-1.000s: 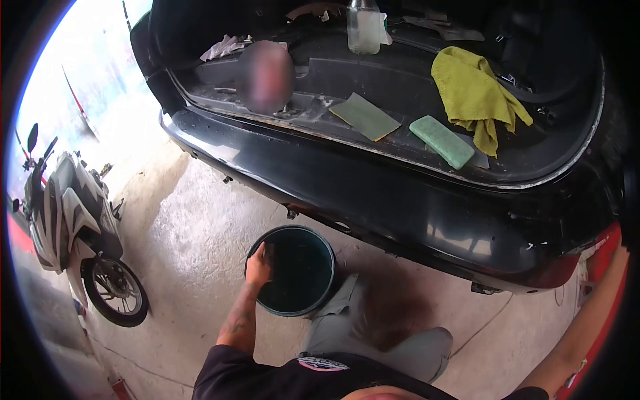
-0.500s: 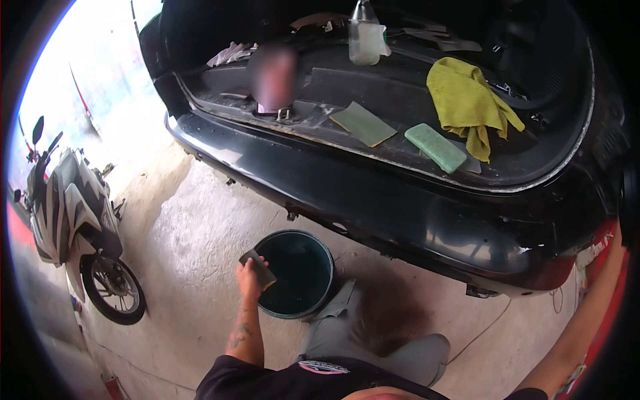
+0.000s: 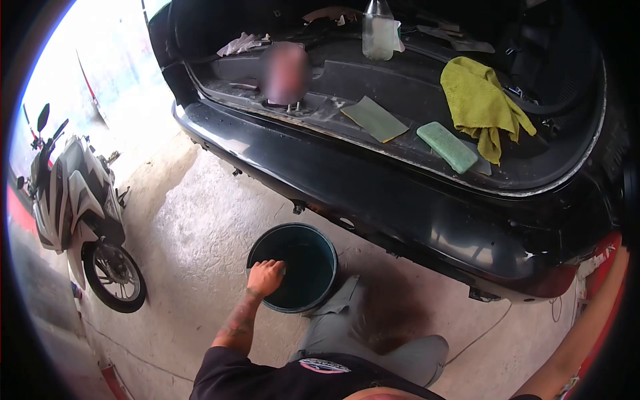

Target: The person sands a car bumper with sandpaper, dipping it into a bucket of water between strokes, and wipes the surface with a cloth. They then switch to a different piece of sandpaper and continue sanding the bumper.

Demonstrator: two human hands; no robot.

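Observation:
My left hand (image 3: 267, 277) is over the near left rim of a dark bucket (image 3: 331, 250), palm down with its fingers curled. It grips a folded piece of dark sandpaper, mostly covered by the fingers. Dark liquid seems to fill part of the bucket. My right forearm (image 3: 587, 333) reaches up along the right side, past the corner of a black car bumper (image 3: 400, 207). The right hand itself is lost at the dark edge of the view.
On the open trunk's ledge lie a sandpaper sheet (image 3: 375, 120), a pale green block (image 3: 447, 147) and a yellow-green cloth (image 3: 483, 100). A clear bottle (image 3: 379, 37) stands behind them. A motorcycle (image 3: 87, 207) is parked at left. A thin cable (image 3: 480, 331) runs across the floor.
My left hand has moved right, from beside the bucket to over its rim, and turned palm down with the sandpaper. The right arm stays about where it was.

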